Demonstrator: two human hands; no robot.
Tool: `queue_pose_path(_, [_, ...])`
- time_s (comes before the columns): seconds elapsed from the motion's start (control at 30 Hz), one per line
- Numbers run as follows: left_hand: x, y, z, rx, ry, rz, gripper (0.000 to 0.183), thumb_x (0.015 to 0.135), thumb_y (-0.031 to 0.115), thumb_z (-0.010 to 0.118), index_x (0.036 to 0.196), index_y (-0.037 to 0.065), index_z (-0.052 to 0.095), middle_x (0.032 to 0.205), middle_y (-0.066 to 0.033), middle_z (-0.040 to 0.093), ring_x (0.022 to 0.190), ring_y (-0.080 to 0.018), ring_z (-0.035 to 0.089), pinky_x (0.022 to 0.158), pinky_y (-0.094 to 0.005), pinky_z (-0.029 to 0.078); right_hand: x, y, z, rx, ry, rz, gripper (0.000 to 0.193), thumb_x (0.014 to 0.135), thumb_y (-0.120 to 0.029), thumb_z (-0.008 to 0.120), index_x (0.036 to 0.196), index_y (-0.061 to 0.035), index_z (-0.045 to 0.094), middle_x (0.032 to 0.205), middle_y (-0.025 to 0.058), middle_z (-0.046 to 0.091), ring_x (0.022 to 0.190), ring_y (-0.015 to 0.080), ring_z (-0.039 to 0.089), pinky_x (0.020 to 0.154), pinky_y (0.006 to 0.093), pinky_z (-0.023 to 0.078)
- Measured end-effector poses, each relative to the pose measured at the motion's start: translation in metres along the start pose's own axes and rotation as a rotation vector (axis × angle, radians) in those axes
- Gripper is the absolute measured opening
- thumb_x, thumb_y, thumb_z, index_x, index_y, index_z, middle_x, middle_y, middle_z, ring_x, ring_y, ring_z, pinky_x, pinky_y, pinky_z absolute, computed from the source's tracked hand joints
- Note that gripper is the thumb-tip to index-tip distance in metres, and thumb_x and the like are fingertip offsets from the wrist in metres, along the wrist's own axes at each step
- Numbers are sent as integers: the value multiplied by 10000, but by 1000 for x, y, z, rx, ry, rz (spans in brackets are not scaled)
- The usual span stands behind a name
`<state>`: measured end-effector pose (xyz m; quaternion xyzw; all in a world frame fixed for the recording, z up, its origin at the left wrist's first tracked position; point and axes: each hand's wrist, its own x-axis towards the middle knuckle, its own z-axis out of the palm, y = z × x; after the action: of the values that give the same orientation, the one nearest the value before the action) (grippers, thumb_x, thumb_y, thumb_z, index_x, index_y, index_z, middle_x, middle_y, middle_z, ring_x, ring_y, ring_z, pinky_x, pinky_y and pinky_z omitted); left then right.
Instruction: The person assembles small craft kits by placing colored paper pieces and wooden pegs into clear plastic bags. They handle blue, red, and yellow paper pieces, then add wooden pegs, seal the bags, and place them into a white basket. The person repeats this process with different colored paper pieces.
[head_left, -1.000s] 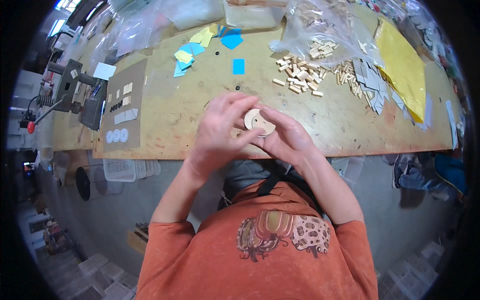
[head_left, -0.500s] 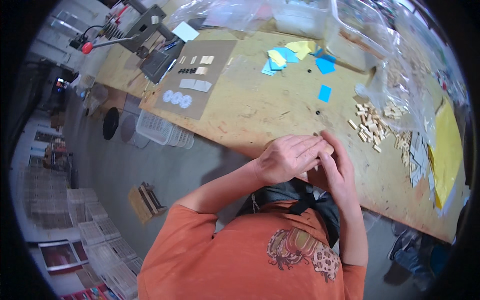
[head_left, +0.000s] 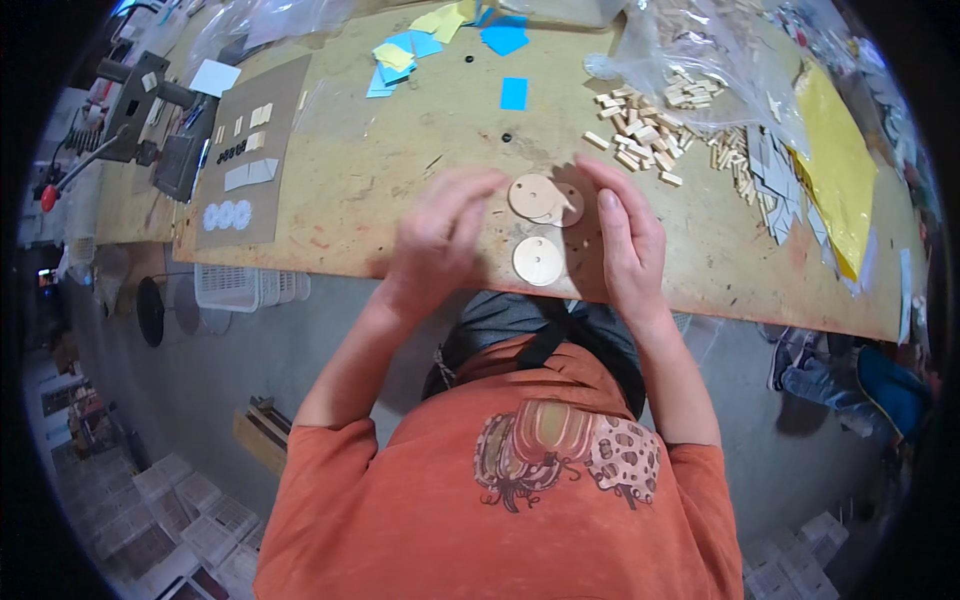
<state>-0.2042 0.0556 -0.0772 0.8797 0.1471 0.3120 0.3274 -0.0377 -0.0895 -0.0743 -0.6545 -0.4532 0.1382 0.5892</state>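
Three pale wooden discs with small holes lie on the workbench between my hands. The nearest disc (head_left: 538,262) is flat and on its own. Just beyond it, another disc (head_left: 530,193) overlaps a third disc (head_left: 572,206), and a small pointed pale piece sits over their overlap. To the left of the discs is my left hand (head_left: 440,235), blurred by motion, its fingers apart with nothing seen in them. My right hand (head_left: 630,235) is at the right of the discs, fingers stretched out and apart, holding nothing.
Small wooden blocks (head_left: 645,130), grey flat pieces (head_left: 775,185) and a yellow sheet (head_left: 840,180) lie to the right. Blue cards (head_left: 514,94) and small black rings (head_left: 507,138) are farther back. A brown board (head_left: 262,120) with sorted parts lies left, beside a red-knobbed lever machine (head_left: 130,120).
My hands were together, closed around something; now they are apart on either side of the wooden discs, which lie in view on the bench. My view has shifted to the right.
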Motion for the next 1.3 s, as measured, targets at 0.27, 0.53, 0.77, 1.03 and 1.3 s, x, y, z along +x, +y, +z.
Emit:
queue_pose_path(0.27, [26, 19, 16, 168, -124, 57, 414, 787, 167, 742, 1169, 46, 637, 1155, -137, 630, 1059, -324, 574, 941, -392, 454, -44, -19, -2, -584, -127, -269, 501, 649, -284, 829, 1060, -83, 623, 1017, 62, 591, 968, 262, 571, 844, 387, 413])
queue_pose_path(0.53, [51, 16, 25, 120, -316, 118, 419, 753, 189, 754, 1123, 46, 619, 1074, -128, 605, 1025, -329, 550, 897, -406, 457, -47, -14, 4, -619, -86, -285, 393, 680, -294, 794, 1003, -110, 668, 991, 26, 585, 968, 227, 570, 807, 371, 403])
queue_pose_path(0.77, [53, 18, 17, -121, -398, -214, 406, 769, 166, 738, 1115, 58, 555, 1052, -140, 626, 942, -328, 616, 818, -397, 504, -47, -13, 1, -628, -90, -259, 433, 672, -269, 801, 1035, -93, 642, 992, 48, 584, 965, 256, 563, 819, 389, 409])
queue_pose_path(1.03, [19, 37, 0, -48, -422, 18, 476, 758, 142, 739, 1188, 12, 581, 1118, -155, 631, 1041, -320, 582, 928, -387, 465, -45, -12, 7, -560, 9, -134, 639, 702, -281, 800, 1233, -16, 564, 1228, 145, 566, 1158, 340, 524, 949, 433, 400])
queue_pose_path(1.3, [1, 32, 28, 44, -163, 47, 686, 794, 288, 750, 1369, 58, 455, 1176, -154, 549, 1110, -327, 503, 991, -433, 393, -50, -16, 6, -699, -102, -208, 538, 750, -254, 757, 1202, -7, 601, 1243, 143, 593, 1174, 327, 540, 983, 432, 385])
